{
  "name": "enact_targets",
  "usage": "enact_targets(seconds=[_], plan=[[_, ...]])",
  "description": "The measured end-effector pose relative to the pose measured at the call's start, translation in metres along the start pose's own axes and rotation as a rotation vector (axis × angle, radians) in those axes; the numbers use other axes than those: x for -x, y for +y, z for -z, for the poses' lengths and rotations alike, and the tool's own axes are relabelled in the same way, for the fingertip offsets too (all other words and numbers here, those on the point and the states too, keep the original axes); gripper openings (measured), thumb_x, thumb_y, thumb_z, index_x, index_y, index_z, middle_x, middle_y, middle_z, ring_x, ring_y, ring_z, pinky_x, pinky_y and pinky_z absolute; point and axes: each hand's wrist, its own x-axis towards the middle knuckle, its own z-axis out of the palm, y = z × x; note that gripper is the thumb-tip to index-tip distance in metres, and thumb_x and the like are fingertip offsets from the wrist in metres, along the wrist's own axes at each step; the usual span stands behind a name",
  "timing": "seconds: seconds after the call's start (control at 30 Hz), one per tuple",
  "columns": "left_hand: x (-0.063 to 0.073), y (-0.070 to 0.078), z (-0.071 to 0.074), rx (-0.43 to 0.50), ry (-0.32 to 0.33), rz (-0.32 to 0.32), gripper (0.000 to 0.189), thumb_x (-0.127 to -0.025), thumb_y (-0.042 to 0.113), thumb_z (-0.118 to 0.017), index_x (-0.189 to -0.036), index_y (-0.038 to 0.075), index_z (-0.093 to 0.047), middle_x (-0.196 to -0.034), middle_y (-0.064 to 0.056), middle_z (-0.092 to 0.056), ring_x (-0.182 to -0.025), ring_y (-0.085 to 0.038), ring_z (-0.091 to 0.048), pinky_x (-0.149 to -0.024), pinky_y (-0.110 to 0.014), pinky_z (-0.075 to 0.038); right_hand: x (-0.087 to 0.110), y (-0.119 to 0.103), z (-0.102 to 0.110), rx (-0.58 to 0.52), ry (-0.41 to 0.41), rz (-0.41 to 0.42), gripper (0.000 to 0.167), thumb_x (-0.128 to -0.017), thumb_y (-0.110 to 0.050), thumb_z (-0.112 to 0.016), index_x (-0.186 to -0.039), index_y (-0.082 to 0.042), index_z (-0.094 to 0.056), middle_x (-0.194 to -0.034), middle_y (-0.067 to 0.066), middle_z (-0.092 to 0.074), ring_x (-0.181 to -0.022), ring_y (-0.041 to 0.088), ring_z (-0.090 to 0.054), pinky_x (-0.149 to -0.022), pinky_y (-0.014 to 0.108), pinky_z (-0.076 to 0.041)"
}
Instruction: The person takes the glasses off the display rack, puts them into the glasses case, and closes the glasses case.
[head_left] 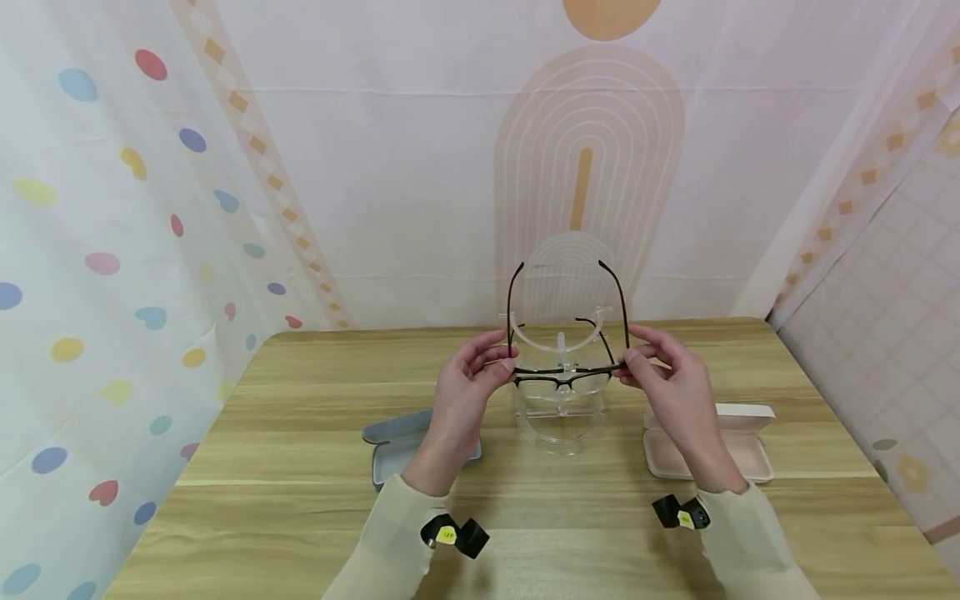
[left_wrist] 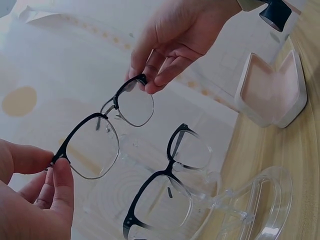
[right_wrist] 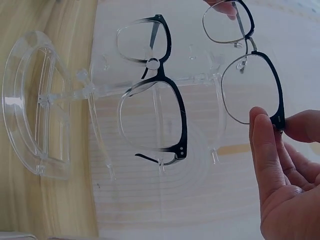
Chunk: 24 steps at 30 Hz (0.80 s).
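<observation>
Between my two hands I hold a pair of browline eyeglasses [right_wrist: 272,72], with black upper rims and thin metal lower rims. My left hand [head_left: 468,387] pinches one end of the front at the hinge, and my right hand [head_left: 675,387] pinches the other. Both temples are unfolded, pointing away toward the back wall. Below the held pair, a second pair of eyeglasses [left_wrist: 171,165], black on top and fading to clear, sits on a transparent display stand [right_wrist: 15,100]. In the head view the held pair overlaps the stand's upper tier.
An open grey-blue glasses case [head_left: 390,458] lies left of the stand, partly behind my left forearm. To the right is an open white case [head_left: 750,454] with a pale pink lining. A patterned curtain [head_left: 375,183] hangs behind the wooden table [head_left: 300,433].
</observation>
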Motion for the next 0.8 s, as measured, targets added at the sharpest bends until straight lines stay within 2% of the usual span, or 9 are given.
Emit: enact_targets(seconds=[0.17,0.37,0.53,0.8], plan=[[0.004,0.001,-0.001,-0.01,0.005,-0.013,0.039,-0.093,-0.014,-0.064,-0.131,-0.008,-0.061,-0.11,-0.015,-0.071,-0.098,-0.014,-0.068,-0.084,-0.027,-0.058,0.004,-0.001,0.002,0.032,-0.003,0.025,0.039,-0.102,-0.004,-0.061,-0.14,0.003,-0.058,-0.095,0.007,-0.071,-0.08,0.01,-0.074,-0.079,0.026,-0.061],[0.009,0.0,-0.002,-0.023,0.01,-0.031,0.037,-0.092,-0.015,-0.063,-0.129,-0.009,-0.062,-0.108,-0.013,-0.071,-0.095,-0.014,-0.068,-0.082,-0.026,-0.059,0.011,0.0,0.006,0.056,-0.014,0.067,0.038,-0.103,-0.005,-0.062,-0.141,-0.001,-0.059,-0.098,0.015,-0.071,-0.078,0.009,-0.073,-0.078,0.026,-0.061],[0.014,-0.002,-0.002,-0.053,0.027,-0.061,0.034,-0.092,-0.013,-0.065,-0.125,-0.01,-0.064,-0.106,-0.011,-0.071,-0.094,-0.016,-0.069,-0.082,-0.026,-0.059,0.015,0.001,0.007,0.08,-0.026,0.099,0.037,-0.102,-0.004,-0.062,-0.139,0.0,-0.06,-0.098,0.013,-0.071,-0.078,0.008,-0.073,-0.077,0.025,-0.061],[0.02,-0.004,-0.005,-0.066,0.06,-0.094,0.032,-0.09,-0.013,-0.066,-0.122,-0.009,-0.066,-0.107,-0.018,-0.072,-0.094,-0.019,-0.068,-0.081,-0.026,-0.06,0.02,0.002,0.008,0.12,-0.025,0.133,0.033,-0.103,-0.005,-0.062,-0.136,-0.004,-0.065,-0.1,0.017,-0.069,-0.078,0.009,-0.074,-0.077,0.023,-0.06]])
